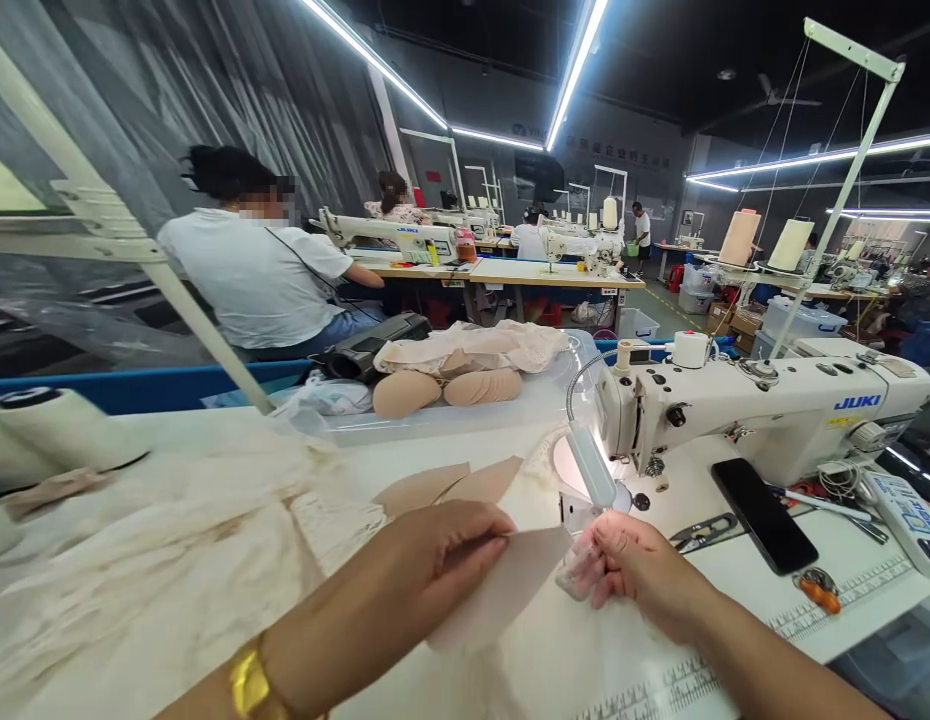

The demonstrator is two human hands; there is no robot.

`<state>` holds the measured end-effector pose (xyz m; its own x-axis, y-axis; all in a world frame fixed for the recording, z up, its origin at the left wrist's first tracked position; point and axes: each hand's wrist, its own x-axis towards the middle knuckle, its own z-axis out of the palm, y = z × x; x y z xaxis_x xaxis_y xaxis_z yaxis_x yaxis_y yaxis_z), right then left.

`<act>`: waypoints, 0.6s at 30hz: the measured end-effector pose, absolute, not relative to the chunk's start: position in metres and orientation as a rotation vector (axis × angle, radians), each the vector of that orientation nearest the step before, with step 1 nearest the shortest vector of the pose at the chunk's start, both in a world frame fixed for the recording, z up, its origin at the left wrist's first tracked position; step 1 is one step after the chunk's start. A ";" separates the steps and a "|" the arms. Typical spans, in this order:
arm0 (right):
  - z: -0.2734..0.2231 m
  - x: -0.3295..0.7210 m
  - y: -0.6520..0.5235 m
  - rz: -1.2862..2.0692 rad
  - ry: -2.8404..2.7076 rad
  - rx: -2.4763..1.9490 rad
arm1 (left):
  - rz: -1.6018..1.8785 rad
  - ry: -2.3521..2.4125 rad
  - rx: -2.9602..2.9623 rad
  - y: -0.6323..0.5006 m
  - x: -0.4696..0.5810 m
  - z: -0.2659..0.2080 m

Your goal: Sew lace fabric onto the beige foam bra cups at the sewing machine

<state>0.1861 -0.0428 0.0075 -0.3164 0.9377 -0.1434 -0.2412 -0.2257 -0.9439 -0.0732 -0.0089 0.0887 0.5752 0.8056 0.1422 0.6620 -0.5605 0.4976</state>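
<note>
My left hand (454, 550) pinches a pale beige fabric piece (502, 590) between thumb and fingers, and the piece hangs over the table in front of the sewing machine. At the piece's right-hand corner is my right hand (637, 565), its thumb and fingers closed there; its fingertips are slightly blurred. Two more beige cut pieces (424, 488) lie flat just beyond my left hand. The white sewing machine (750, 410) stands to the right, its small lamp (591, 462) glowing over the needle area just past my right hand.
Cream lace fabric (172, 560) covers the left side. Behind, a clear plastic bin lid (540, 395) bears stacked beige cups (484, 388). A phone (763, 515), thread snips (703, 532) and an orange-handled tool (819, 592) lie at right. A co-worker (255, 270) sits ahead.
</note>
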 end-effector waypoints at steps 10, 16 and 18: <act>0.023 0.178 -0.061 1.417 -1.445 -1.033 | 0.368 0.771 2.351 0.009 -0.035 0.077; 0.055 0.189 -0.071 0.820 -1.831 -1.062 | 0.162 0.691 2.176 0.019 -0.029 0.096; 0.064 0.189 -0.071 0.429 -1.894 -0.976 | 0.335 0.773 2.323 0.015 -0.034 0.101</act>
